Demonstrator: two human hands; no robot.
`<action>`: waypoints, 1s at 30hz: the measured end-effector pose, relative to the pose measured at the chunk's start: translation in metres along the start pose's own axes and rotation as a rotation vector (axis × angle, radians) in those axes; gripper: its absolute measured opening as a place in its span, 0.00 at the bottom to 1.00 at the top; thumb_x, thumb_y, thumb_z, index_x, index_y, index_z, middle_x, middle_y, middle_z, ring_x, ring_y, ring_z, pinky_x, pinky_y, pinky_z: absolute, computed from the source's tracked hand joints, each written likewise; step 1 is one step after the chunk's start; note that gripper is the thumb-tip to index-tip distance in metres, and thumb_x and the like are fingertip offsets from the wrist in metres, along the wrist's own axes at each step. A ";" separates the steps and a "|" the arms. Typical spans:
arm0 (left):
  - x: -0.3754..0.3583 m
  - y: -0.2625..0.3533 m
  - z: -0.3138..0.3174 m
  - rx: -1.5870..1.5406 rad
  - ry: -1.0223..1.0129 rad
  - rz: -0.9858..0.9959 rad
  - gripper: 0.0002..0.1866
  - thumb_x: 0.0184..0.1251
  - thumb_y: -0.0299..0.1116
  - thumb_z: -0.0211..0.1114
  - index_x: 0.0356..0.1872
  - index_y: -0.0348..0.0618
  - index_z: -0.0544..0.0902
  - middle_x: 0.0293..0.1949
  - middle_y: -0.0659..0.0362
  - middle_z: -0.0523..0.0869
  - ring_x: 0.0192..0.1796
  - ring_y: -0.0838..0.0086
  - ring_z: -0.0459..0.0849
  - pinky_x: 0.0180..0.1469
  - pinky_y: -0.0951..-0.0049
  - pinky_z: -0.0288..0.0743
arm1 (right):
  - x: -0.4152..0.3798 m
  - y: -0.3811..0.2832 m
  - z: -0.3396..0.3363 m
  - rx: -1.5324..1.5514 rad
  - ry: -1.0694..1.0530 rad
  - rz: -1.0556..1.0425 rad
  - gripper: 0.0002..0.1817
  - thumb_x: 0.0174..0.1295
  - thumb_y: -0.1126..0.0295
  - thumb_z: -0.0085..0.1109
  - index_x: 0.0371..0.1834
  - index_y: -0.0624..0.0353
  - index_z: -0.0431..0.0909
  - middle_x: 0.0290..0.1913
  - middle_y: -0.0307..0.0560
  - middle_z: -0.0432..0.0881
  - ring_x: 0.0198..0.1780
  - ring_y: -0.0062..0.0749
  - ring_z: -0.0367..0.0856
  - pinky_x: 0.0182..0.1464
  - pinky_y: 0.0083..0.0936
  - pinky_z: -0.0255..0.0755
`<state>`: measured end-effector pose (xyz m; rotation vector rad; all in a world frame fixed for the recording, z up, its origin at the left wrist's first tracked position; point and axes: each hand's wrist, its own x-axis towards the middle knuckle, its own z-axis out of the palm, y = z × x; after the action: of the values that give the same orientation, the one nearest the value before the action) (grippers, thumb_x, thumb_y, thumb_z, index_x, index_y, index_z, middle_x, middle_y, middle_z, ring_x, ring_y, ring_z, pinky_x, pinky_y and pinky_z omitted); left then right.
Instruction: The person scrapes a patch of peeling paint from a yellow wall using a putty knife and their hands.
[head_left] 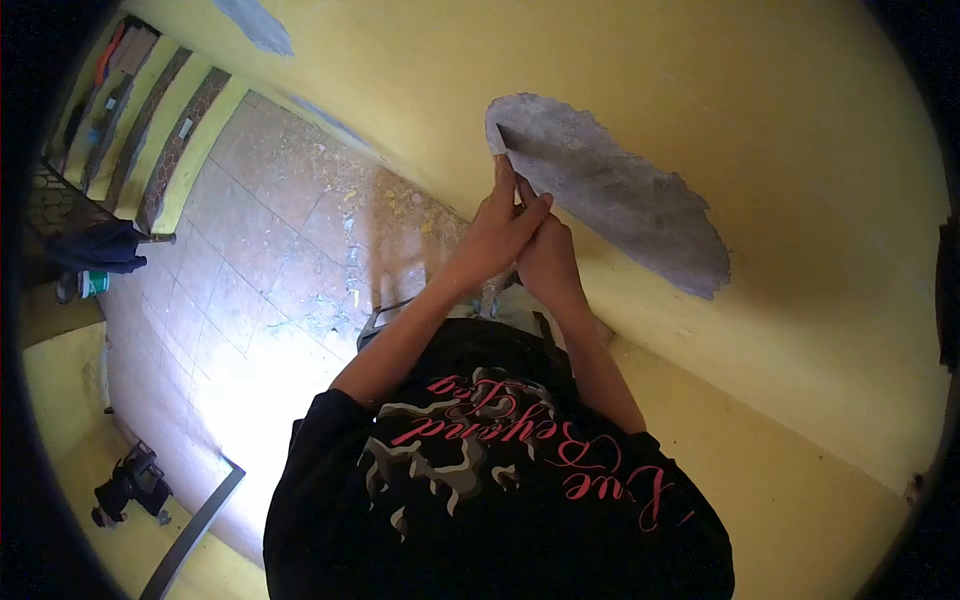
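A patch of bare grey plaster (630, 205) with ragged edges shows in the yellow wall (780, 130) in front of me. A scraper (496, 138) has its pale blade against the left end of this patch. My left hand (497, 232) is closed on the scraper, a finger stretched along it towards the blade. Just below and to the right, my right hand (549, 258) is closed too, pressed against the left hand around the handle end. The handle is mostly hidden by my fingers.
Paint flakes (415, 205) litter the tiled floor (230, 210) along the wall's foot. Yellow-edged steps (165, 140) stand at the far left, near a dark cloth (100, 247) and a green-and-white bucket (95, 284). A dark metal bar (195, 525) is at lower left.
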<state>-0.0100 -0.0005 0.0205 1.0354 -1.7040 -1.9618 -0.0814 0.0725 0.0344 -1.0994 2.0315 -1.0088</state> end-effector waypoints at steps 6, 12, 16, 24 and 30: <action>-0.007 -0.008 0.014 -0.041 0.107 0.299 0.44 0.71 0.34 0.61 0.74 0.26 0.40 0.75 0.34 0.52 0.72 0.59 0.64 0.66 0.68 0.65 | 0.005 0.015 -0.003 -0.132 -0.043 -0.071 0.31 0.63 0.70 0.54 0.72 0.57 0.62 0.44 0.58 0.85 0.42 0.57 0.83 0.42 0.45 0.76; 0.019 -0.047 0.021 0.389 0.318 0.557 0.47 0.66 0.33 0.64 0.73 0.23 0.41 0.61 0.28 0.72 0.44 0.55 0.85 0.47 0.67 0.77 | 0.008 0.018 -0.005 -0.144 -0.054 -0.065 0.32 0.62 0.70 0.55 0.71 0.59 0.62 0.44 0.58 0.85 0.43 0.56 0.83 0.42 0.42 0.77; 0.021 -0.048 0.009 -0.003 0.241 0.331 0.48 0.65 0.33 0.65 0.74 0.25 0.41 0.64 0.29 0.69 0.50 0.58 0.84 0.51 0.68 0.77 | 0.017 0.024 0.018 0.001 -0.036 -0.036 0.33 0.62 0.70 0.55 0.72 0.59 0.60 0.44 0.57 0.85 0.44 0.54 0.84 0.43 0.42 0.77; 0.024 -0.044 0.004 -0.166 0.204 0.268 0.49 0.63 0.30 0.65 0.75 0.30 0.40 0.64 0.36 0.72 0.55 0.63 0.82 0.55 0.68 0.76 | 0.026 0.021 0.013 -0.308 -0.150 0.038 0.32 0.64 0.72 0.53 0.72 0.60 0.60 0.45 0.58 0.85 0.46 0.54 0.84 0.48 0.43 0.77; 0.024 -0.044 0.006 -0.343 0.122 0.150 0.49 0.64 0.26 0.63 0.77 0.34 0.38 0.78 0.42 0.43 0.79 0.61 0.45 0.75 0.67 0.49 | 0.027 0.027 0.017 -0.211 -0.121 0.078 0.34 0.61 0.72 0.54 0.73 0.54 0.59 0.42 0.57 0.84 0.45 0.56 0.83 0.44 0.41 0.75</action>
<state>-0.0215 -0.0031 -0.0281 0.8567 -1.2829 -1.9608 -0.0918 0.0534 -0.0013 -1.1487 2.0999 -0.6836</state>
